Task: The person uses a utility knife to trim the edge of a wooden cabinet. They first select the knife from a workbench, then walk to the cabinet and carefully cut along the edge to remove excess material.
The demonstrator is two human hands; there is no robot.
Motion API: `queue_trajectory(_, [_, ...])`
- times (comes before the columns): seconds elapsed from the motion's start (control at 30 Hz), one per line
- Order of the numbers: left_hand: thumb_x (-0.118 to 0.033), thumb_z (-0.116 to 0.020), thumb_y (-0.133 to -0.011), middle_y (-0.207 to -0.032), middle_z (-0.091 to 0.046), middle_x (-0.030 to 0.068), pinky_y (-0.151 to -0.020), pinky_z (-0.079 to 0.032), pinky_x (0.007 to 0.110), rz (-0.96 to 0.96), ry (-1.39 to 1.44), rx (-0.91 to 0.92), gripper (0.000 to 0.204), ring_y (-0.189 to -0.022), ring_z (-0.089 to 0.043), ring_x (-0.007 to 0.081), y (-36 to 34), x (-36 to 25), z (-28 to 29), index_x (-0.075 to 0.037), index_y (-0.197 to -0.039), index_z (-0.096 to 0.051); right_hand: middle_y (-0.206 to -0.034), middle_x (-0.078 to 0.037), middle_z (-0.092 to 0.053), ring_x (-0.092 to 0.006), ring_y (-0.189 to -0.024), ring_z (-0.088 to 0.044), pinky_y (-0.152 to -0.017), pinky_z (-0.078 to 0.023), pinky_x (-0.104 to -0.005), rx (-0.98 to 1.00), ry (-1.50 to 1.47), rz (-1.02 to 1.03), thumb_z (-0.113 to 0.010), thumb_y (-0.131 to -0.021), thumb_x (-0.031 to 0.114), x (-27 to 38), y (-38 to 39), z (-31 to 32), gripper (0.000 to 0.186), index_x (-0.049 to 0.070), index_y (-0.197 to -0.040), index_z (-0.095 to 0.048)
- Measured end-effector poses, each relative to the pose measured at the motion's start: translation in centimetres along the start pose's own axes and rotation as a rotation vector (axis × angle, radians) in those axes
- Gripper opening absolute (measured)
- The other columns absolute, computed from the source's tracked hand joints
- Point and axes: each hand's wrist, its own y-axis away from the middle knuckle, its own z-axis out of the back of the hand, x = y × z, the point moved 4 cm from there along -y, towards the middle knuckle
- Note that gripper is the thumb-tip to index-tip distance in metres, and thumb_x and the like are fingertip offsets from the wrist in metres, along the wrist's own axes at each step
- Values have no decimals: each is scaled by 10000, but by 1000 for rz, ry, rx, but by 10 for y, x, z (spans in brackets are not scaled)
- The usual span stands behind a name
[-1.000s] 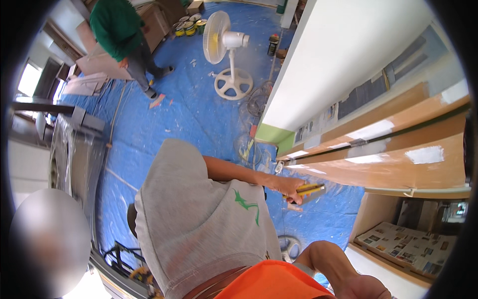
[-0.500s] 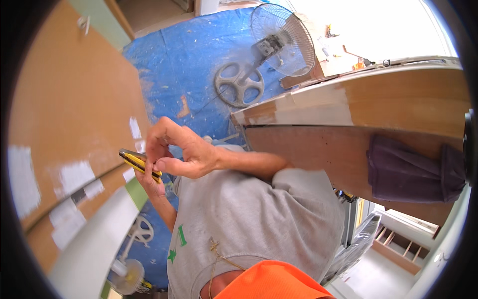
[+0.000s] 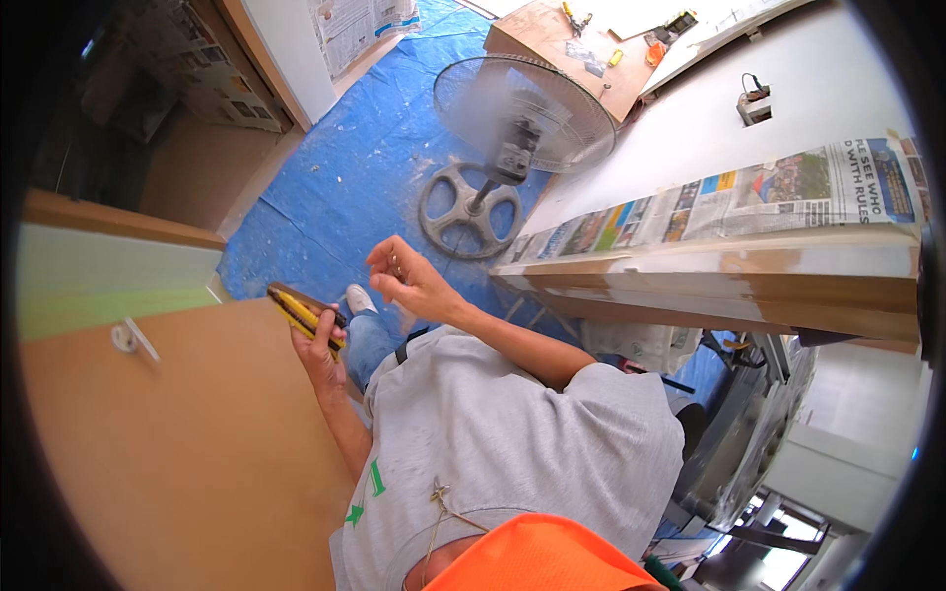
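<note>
While the left hand (image 3: 317, 360) is holding a yellow-and-black hand tool (image 3: 296, 310) out in front, its fingers are wrapping around the near end, and the far end is pointing toward the upper left. The tool is crossing the edge of the brown panel (image 3: 187, 424) in this view; whether the two are touching, we're not seeing! Over to the right hand (image 3: 419, 288): it's hovering beyond the grey shirt (image 3: 532, 433), fingers loosely curling, gripping nothing that's showing. Good handling here is probably calling for a secure wrap, the far end angling clear of that panel, and no sudden swing. And the pedestal fan (image 3: 514, 153) is standing farther out on the blue sheet (image 3: 325, 187), so a careful worker is likely giving it plenty of room.
</note>
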Motion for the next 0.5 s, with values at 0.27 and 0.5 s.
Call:
queue_trajectory(0.27, [-6, -667, -871, -901, -631, 66, -550, -486, 214, 60, -86, 255, 309, -598, -560, 73, -182, -87, -20, -47, -1130, -504, -905, -65, -606, -106, -696, -604, -624, -489, -252, -216, 41, 99, -620, -947, 145, 46, -144, -22, 291, 20, -1174, -488])
queue_trajectory(0.5, [-3, -691, -853, -895, -583, 30, -544, -492, 208, 135, -128, 525, 386, -621, -570, 84, -312, -80, -117, -30, -1181, -490, -921, -102, -662, -123, -715, -624, -621, -495, -234, -914, -262, 283, -576, -980, 233, 94, -220, 170, 537, 30, -1433, -369])
